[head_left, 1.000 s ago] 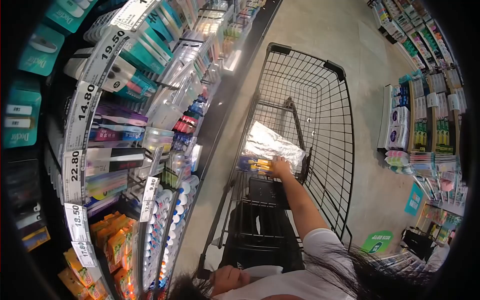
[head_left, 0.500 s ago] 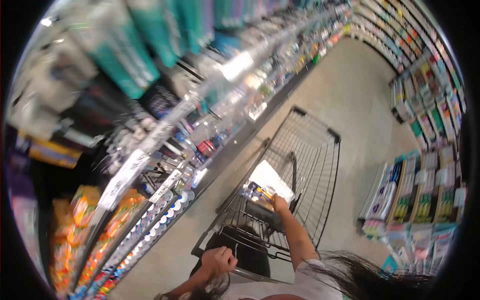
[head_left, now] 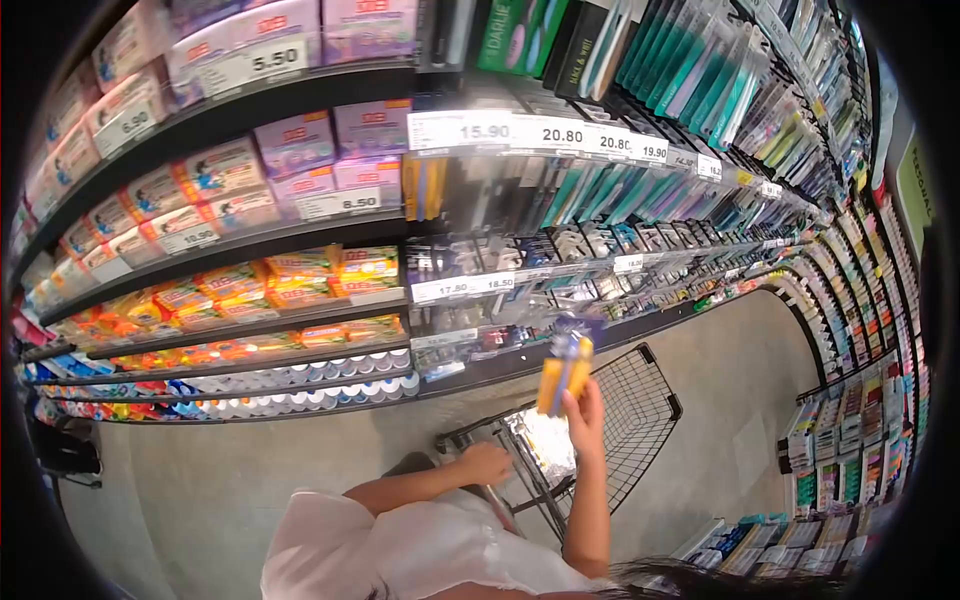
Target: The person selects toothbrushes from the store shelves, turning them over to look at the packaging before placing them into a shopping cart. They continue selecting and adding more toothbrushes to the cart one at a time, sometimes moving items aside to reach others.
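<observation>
My right hand (head_left: 584, 412) is closed on a yellow-and-purple retail pack (head_left: 566, 375), held upright above the shopping cart (head_left: 640, 420). Motion blur hides what kind of product it is. My left hand (head_left: 486, 463) is curled at the cart's handle bar (head_left: 497, 500), with its fingers wrapped over it. A shiny white, flat item (head_left: 545, 440) lies in the near part of the cart, below my right hand.
Ahead runs a shelf with price labels (head_left: 560, 135), hanging toothbrush packs (head_left: 690, 85), orange packs (head_left: 300, 275) and white-capped bottles (head_left: 330, 392). More stocked shelves (head_left: 850, 440) stand on the right. Grey floor (head_left: 260, 470) lies along the shelf.
My right hand has lifted the yellow-and-purple pack up out of the cart. My left hand stays at the handle. The view has turned left toward the shelf.
</observation>
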### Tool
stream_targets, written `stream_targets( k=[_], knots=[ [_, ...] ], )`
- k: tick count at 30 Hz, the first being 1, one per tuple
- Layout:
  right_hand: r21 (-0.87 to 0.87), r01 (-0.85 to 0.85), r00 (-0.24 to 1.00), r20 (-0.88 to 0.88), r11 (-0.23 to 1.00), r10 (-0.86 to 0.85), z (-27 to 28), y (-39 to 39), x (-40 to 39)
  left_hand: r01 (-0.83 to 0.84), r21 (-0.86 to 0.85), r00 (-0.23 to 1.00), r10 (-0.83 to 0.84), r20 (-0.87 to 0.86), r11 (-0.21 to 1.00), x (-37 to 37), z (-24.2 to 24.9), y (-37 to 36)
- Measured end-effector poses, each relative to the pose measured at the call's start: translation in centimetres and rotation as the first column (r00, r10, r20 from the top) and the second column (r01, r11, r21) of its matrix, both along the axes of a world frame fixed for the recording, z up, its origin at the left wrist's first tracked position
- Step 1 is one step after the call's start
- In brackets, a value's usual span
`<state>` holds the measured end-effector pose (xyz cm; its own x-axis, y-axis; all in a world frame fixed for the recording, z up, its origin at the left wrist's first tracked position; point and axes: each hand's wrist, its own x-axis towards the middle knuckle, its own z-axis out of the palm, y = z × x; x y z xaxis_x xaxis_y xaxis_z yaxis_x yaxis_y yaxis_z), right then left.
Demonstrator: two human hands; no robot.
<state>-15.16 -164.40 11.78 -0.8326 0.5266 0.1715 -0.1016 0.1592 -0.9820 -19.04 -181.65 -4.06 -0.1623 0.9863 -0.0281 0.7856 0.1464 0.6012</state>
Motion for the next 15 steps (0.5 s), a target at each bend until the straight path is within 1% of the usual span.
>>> stream_targets(
  k=[1,2,4,5,6,7,10,15],
  knots=[
    [0.08,-0.072,0.997,-0.018,0.994,0.074,1.7,-1.3,-2.7,0.023,-0.021,1.0,-0.023,-0.006,1.0,-0.1,0.4,-0.2],
    [0.102,-0.114,0.989,-0.083,0.988,0.123,3.5,-3.0,-5.5,0.048,-0.042,0.999,-0.048,-0.008,0.998,-0.2,0.8,-0.2],
    [0.156,-0.188,0.967,-0.141,0.97,0.211,5.8,-4.9,-10.6,0.086,-0.064,0.996,-0.087,-0.019,0.994,-0.3,1.5,-0.4],
    [0.177,-0.223,0.959,-0.137,0.958,0.249,6.8,-5.2,-12.9,0.1,-0.068,0.994,-0.102,-0.027,0.993,-0.3,1.9,-0.6],
    [0.171,-0.268,0.943,-0.154,0.948,0.294,7.6,-5.3,-15.1,0.112,-0.072,0.993,-0.115,-0.036,0.991,-0.4,2.3,-0.7],
    [0.125,-0.312,0.93,-0.161,0.942,0.33,8.8,-5.8,-16.7,0.126,-0.076,0.991,-0.13,-0.043,0.989,-0.4,2.5,-0.9],
    [0.072,-0.328,0.915,-0.223,0.942,0.336,10.5,-6.5,-20.6,0.166,-0.075,0.983,-0.171,-0.066,0.983,-0.7,2.5,-1.2],
    [0.015,-0.282,0.921,-0.277,0.959,0.275,11.7,-7.5,-23.5,0.155,-0.006,0.985,-0.155,-0.079,0.988,-1.4,2.0,-1.9]
  ],
)
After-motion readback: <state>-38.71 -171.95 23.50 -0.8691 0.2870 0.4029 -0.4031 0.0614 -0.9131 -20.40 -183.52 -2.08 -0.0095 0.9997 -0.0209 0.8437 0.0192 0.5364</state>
